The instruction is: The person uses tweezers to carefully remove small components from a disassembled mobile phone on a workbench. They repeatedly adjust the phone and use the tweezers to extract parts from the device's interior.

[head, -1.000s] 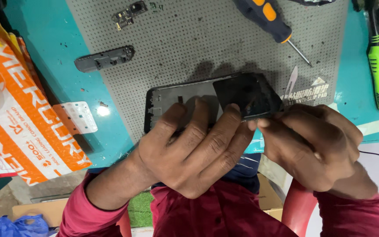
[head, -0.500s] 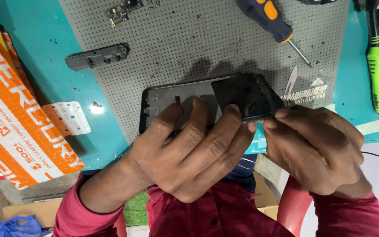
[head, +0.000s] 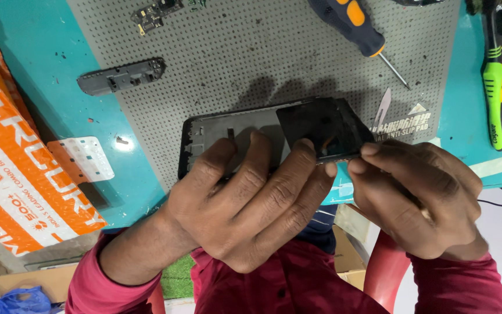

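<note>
Pinched between the fingertips of the right hand (head: 422, 197) is the near edge of a dark, glossy panel (head: 323, 128), lifted at a tilt off the right end of a phone frame (head: 216, 136). Spread flat, the left hand (head: 245, 203) presses its fingers down on the frame, pinning it to the grey perforated mat (head: 262, 58) rather than closing around anything.

Beyond the frame lie a thin pry blade (head: 382, 107), a blue and orange screwdriver (head: 352, 26), a black plastic strip (head: 121, 75) and a small circuit board (head: 153, 13). An orange and white packet (head: 18, 174) sits at the left on the teal table (head: 47, 46).

Judging by the steep tilt, the panel could crack or tear whatever still joins it to the frame if it is bent further.

Compared with the earlier frames, both hands sit in nearly the same place; the panel looks much as it did.
</note>
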